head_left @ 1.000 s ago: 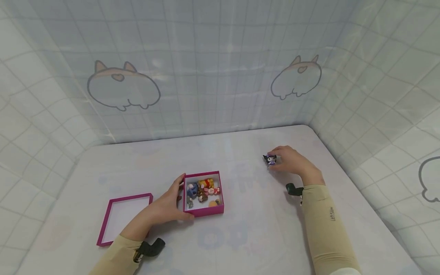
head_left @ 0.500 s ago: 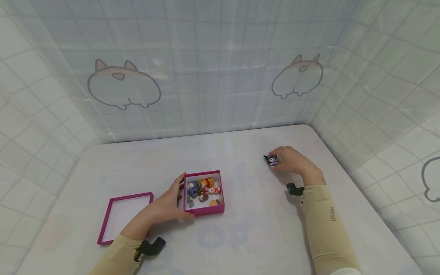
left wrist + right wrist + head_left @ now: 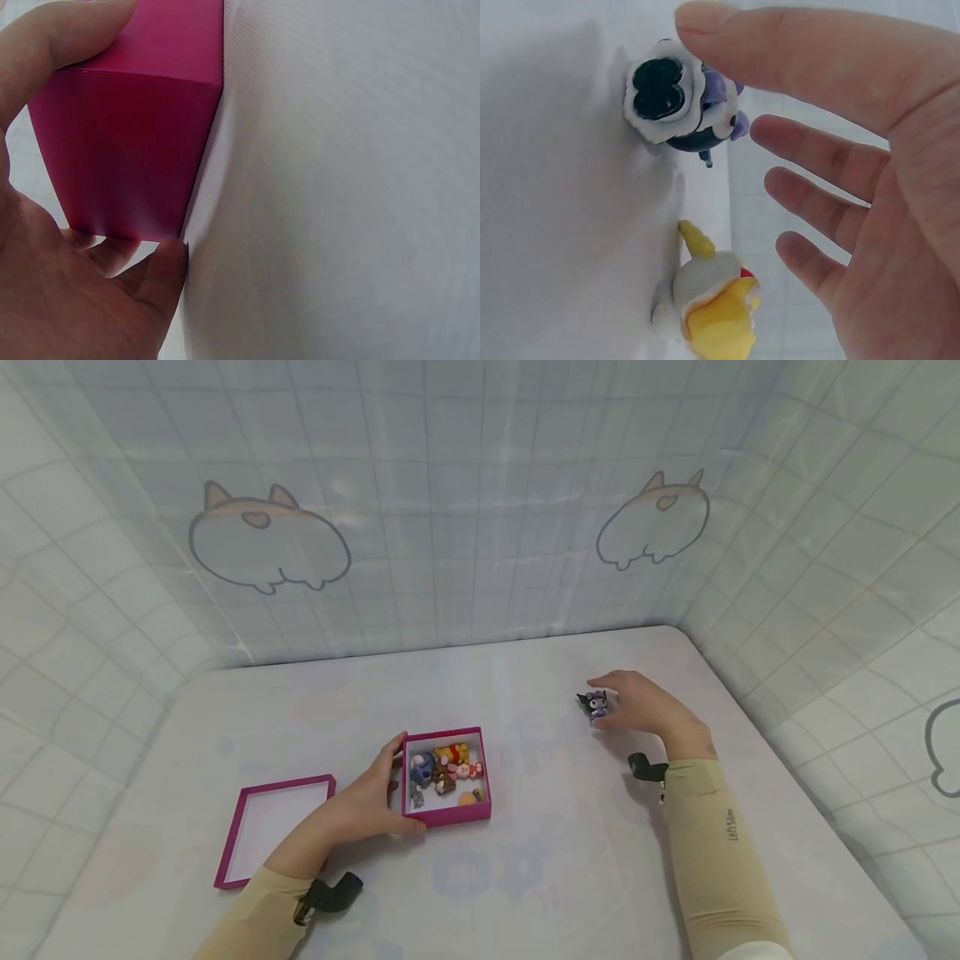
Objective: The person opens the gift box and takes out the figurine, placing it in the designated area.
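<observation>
Two hands at work. Left hand [image 3: 363, 810] gripped the magenta box [image 3: 453, 814]; right hand [image 3: 647, 703] held nothing, fingers spread around the black-and-purple figurine [image 3: 597, 703], contact unclear. Off-centre closing could, I judged, tip that glossy, rounded piece or brush the yellow-and-white figurine [image 3: 720, 326] near the little finger. Box walls looked flat, smooth, card-like.

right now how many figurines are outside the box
2: a black-and-purple figurine by the right hand, and a yellow-and-white figurine near it, seen only in the right wrist view. The hand may hide others.
</observation>
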{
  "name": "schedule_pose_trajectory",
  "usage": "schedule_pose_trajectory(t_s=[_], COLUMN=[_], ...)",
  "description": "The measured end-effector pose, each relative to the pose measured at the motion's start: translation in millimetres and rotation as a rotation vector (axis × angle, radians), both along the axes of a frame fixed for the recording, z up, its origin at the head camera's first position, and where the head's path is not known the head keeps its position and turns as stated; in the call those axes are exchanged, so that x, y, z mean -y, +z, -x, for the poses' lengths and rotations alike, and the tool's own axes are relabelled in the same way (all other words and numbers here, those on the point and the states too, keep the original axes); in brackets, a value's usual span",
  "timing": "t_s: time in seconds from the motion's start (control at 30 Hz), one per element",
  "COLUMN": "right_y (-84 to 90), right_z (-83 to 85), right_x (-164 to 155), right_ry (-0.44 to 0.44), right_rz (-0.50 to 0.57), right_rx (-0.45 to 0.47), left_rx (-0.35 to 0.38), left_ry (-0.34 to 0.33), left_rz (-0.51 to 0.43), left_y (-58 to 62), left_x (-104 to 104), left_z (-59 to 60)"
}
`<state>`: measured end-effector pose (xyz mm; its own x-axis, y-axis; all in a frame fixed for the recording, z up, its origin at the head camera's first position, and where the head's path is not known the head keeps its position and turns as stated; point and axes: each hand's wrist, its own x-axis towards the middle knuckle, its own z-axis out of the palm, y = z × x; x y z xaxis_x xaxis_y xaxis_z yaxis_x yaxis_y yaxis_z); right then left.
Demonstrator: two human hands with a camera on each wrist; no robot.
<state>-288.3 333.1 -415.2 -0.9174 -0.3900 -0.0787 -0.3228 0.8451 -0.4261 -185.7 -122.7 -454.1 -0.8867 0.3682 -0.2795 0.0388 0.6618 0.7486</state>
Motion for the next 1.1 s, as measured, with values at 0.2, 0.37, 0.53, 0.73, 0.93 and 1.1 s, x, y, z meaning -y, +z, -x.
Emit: schedule_pose_trajectory(t_s=[0.2, 0.37, 0.53, 0.73, 0.93, 1.1], right_y=[5.0, 11.6, 22.9, 31.3, 30.1, 28.8], right_z=[-3.4, -6.9, -13.3, -21.6, -29.3, -36.6], right_x=[1.9, 6.4, 19.0, 43.9, 70.6, 93.2], right_ry=[-0.024, -0.029, 0.015, 0.111, 0.202, 0.278], right_rz=[0.033, 0.092, 0.160, 0.207, 0.186, 0.166], right_rx=[0.004, -0.017, -0.057, -0.089, -0.134, -0.142], left_rx=[0.005, 0.013, 0.018, 0.019, 0.022, 0.016], left_ry=[0.005, 0.010, 0.012, 0.015, 0.015, 0.011], left_rz=[0.002, 0.003, 0.002, 0.004, 0.001, -0.008], left_y=[0.9, 1.9, 2.6, 2.9, 2.9, 1.9], left_x=[-0.4, -2.4, -3.9, -6.2, -9.7, -12.8], left_z=[-0.2, -0.9, -1.0, -1.1, -0.7, 1.6])
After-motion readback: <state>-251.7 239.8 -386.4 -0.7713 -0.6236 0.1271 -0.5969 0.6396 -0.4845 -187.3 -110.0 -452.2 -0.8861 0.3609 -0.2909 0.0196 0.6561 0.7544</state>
